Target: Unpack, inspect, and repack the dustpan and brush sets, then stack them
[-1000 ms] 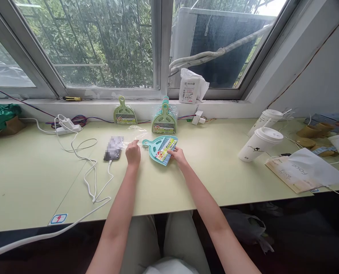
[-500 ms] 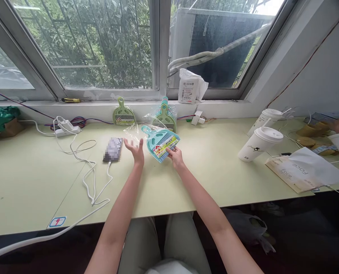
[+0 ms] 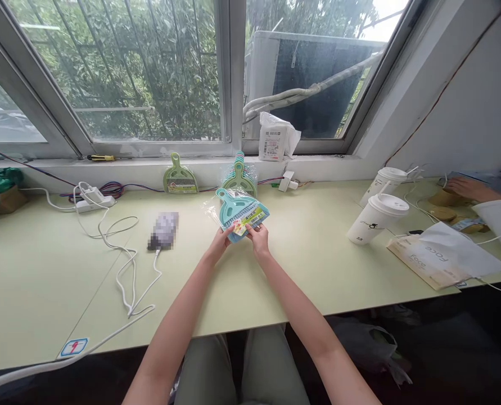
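Note:
Between my hands is a turquoise dustpan and brush set [image 3: 238, 209] in clear plastic wrap, with a yellow-green label across its lower part. My left hand [image 3: 222, 243] grips its lower left edge, and my right hand [image 3: 258, 237] holds the lower edge by the label, thumb on top. The set is tilted, its handle pointing up and left. Behind it a stack of similar wrapped sets [image 3: 239, 179], a green one in front, leans against the wall under the window. Farther left a single green dustpan set [image 3: 180, 179] leans there too.
A phone [image 3: 163, 230] on a white charging cable lies left of my hands, near a power strip [image 3: 95, 202]. On the right stand white paper cups [image 3: 377, 219] beside a paper bag [image 3: 431, 256]. Another person's hand [image 3: 469, 188] reaches in at far right. A wrapped package [image 3: 273, 140] sits on the sill.
My left hand, open and apart beside the dustpan set before, has closed on its lower left edge. The loose plastic wrap has drawn in. At far right the other person's hand has come farther into view.

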Available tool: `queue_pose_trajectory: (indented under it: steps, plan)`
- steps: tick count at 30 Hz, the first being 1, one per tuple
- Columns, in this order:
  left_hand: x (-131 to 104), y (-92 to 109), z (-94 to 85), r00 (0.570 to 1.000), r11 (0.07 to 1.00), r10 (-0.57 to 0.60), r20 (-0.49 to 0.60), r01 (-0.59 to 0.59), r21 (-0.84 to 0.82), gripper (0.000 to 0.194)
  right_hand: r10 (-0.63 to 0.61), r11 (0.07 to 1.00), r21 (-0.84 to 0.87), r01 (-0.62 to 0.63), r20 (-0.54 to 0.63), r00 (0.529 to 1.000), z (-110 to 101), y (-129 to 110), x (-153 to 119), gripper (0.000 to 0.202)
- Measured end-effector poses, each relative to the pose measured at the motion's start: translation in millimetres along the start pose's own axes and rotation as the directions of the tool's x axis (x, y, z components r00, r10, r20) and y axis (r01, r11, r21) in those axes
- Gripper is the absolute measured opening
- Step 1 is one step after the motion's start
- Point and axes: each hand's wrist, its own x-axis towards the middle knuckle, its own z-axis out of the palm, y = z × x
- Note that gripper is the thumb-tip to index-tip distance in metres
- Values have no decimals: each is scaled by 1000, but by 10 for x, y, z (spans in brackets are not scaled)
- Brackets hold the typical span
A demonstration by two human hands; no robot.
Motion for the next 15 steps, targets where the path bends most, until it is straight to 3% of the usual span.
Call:
queue_pose_trajectory:
  steps: [3, 5, 10, 12, 15]
  plan:
    - [28, -40, -15, 996, 996, 90, -25, -90, 14, 59, -7, 1000, -3, 7, 6, 1000, 33, 16, -25, 41]
    - [58, -93, -8, 986, 990, 138, -97, -136, 25, 63, -19, 1000, 3, 19, -11, 1000, 53, 26, -48, 42]
    - [109, -200, 49, 919, 974, 224, -324, -225, 34, 46, -8, 999, 39, 9, -14, 1000, 63, 35, -72, 38]
    - [109, -210, 71, 911, 967, 253, -325, -249, 55, 42, -2, 999, 34, 2, -9, 1000, 56, 24, -66, 37]
    - [103, -214, 95, 935, 978, 209, -288, -203, 52, 44, -7, 999, 32, 7, -20, 1000, 51, -7, -63, 38]
